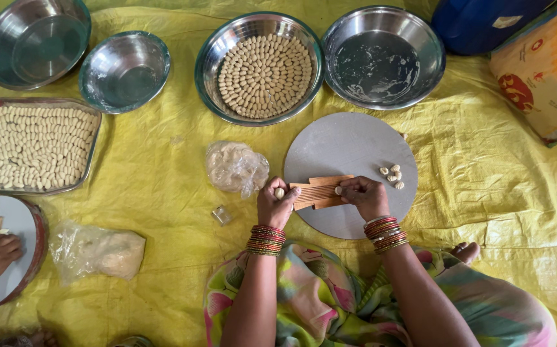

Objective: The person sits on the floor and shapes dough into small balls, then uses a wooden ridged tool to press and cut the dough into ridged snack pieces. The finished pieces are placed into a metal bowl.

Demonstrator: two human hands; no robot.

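- left hand [277, 200] pinches a dough bit [279, 193] (soft, squashes easily, so hold it lightly)
- right hand [363, 195] presses another bit on the ridged wooden board [317, 191], stiff, steadied at its ends

Ridged board [317, 192] on round slab [349, 148]; shaped pieces [392, 176] right; dough bag [235, 168] left.

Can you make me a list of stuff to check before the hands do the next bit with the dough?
1. Left hand holds a dough bit: ok.
2. Right hand presses a bit on the ridged wooden board: ok.
3. Wooden board rests on the round grey board: ok.
4. Shaped pieces lie apart from the hands: ok.
5. Dough bag close by: ok.
6. Room left in the filled bowl: not ok, nearly full.
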